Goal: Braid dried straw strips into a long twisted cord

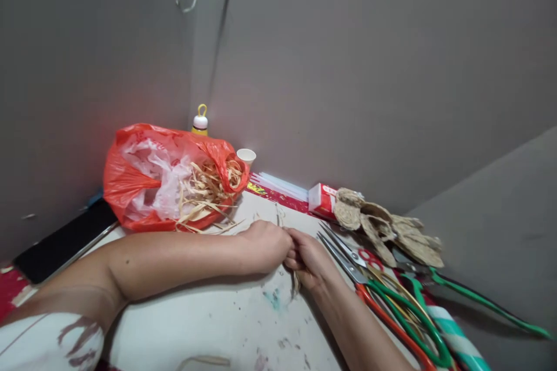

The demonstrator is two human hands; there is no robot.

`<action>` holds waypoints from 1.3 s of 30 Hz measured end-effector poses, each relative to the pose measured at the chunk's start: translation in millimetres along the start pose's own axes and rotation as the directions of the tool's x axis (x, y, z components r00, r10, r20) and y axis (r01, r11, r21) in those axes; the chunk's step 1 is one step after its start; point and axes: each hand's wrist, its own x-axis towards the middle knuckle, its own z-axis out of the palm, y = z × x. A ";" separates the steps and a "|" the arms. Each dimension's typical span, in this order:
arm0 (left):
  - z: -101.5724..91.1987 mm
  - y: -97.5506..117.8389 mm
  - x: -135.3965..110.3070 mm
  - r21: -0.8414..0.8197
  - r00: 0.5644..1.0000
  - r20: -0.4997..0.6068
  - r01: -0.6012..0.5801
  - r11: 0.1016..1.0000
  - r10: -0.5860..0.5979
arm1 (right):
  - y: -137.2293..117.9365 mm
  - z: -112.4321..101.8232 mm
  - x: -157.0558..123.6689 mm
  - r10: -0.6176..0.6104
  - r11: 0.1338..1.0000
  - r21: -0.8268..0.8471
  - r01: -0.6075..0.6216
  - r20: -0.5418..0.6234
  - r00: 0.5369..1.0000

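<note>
My left hand (266,248) and my right hand (308,256) meet above the middle of the white tabletop, both with fingers closed. Between them they pinch a thin tan raffia strand (296,285). One end hangs below my right hand, and a thin bit sticks up beyond the knuckles. The part inside the fingers is hidden. A loose strip (204,360) of similar colour lies near the front edge. Past my left forearm, more raffia strips (206,188) spill from a red plastic bag (126,194).
Scissors (348,261) with orange and green handles lie right of my right forearm, beside green-handled pliers (483,298). Coiled woven pieces (387,226), a red-and-white box (322,199) and white sticks (282,186) line the back. A paper cup (246,156), bottle (200,122) and black phone-like slab (65,240) are leftward.
</note>
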 end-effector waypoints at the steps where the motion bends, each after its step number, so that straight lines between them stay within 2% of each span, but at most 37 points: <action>1: 1.8 0.3 -0.4 0.077 1.000 0.016 -0.024 0.997 0.023 | 1.9 1.1 0.0 -0.010 1.000 0.012 0.010 -0.023 1.000; 3: 5.0 2.1 -1.9 0.213 0.998 0.037 -0.058 0.975 0.052 | 4.9 2.5 -0.1 -0.016 0.999 0.037 0.019 -0.074 0.997; 5: 5.8 5.9 -4.8 0.269 0.995 0.051 -0.093 0.959 0.082 | 6.3 2.5 0.0 -0.006 0.998 0.065 0.012 -0.097 0.995; 8: -3.1 14.3 -10.5 0.285 0.985 0.131 -0.145 0.947 0.112 | 5.3 1.6 0.2 0.006 0.995 0.102 0.001 -0.069 0.998; 10: -16.1 18.4 -13.5 0.233 0.989 0.135 -0.091 0.968 0.061 | 3.0 1.4 -0.2 -0.010 0.993 0.118 0.016 -0.047 0.999; 12: -30.7 17.2 -13.8 0.115 0.998 0.021 0.049 0.992 -0.052 | 0.0 1.9 -1.3 -0.027 0.991 0.129 0.029 -0.017 0.999; 13: -36.8 14.0 -12.7 0.077 0.989 -0.088 0.127 0.989 -0.120 | -1.6 2.3 -1.9 -0.025 0.991 0.133 0.024 0.006 1.000; 14: -41.3 9.4 -10.8 0.038 0.974 -0.175 0.152 0.988 -0.143 | -3.2 2.7 -2.6 -0.017 0.991 0.134 0.013 0.031 0.999; 15: -43.6 3.6 -8.2 -0.032 0.965 -0.202 0.166 0.986 -0.169 | -4.6 3.1 -3.2 -0.005 0.991 0.132 -0.003 0.058 0.998; 16: -43.8 -2.7 -5.3 -0.129 0.963 -0.153 0.203 0.971 -0.221 | -5.8 3.4 -3.7 0.008 0.992 0.128 -0.019 0.082 0.997; 17: -42.0 -9.0 -2.3 -0.249 0.961 -0.025 0.262 0.932 -0.276 | -6.8 3.6 -4.1 0.018 0.992 0.123 -0.030 0.099 0.995; 19: -34.3 -19.8 2.9 -0.477 0.935 0.159 0.354 0.804 -0.318 | -7.9 3.2 -4.4 0.028 0.993 0.112 -0.040 0.113 0.993; 20: -29.6 -23.9 4.8 -0.565 0.927 0.205 0.375 0.735 -0.315 | -8.2 2.7 -4.3 0.032 0.993 0.106 -0.045 0.120 0.992; 22: -20.8 -29.5 7.0 -0.673 0.927 0.215 0.368 0.642 -0.307 | -8.7 1.0 -3.8 0.041 0.994 0.094 -0.054 0.134 0.990; 26: -11.5 -35.3 7.0 -0.694 0.941 0.215 0.335 0.637 -0.261 | -10.4 -3.3 -2.2 0.064 0.995 0.067 -0.076 0.163 0.985; 30: -11.7 -39.4 5.4 -0.713 0.953 0.238 0.301 0.633 -0.185 | -11.1 -4.6 -2.5 0.075 0.996 0.022 -0.081 0.192 0.979; 35: -16.7 -42.1 4.0 -0.723 0.929 0.305 0.368 0.585 -0.209 | -10.4 -1.9 -5.1 0.065 0.998 -0.024 -0.062 0.219 0.974; 39: -14.8 -43.5 -1.0 -0.713 0.912 0.352 0.408 0.571 -0.212 | -9.7 -2.7 -4.6 0.084 0.995 -0.064 -0.074 0.179 0.980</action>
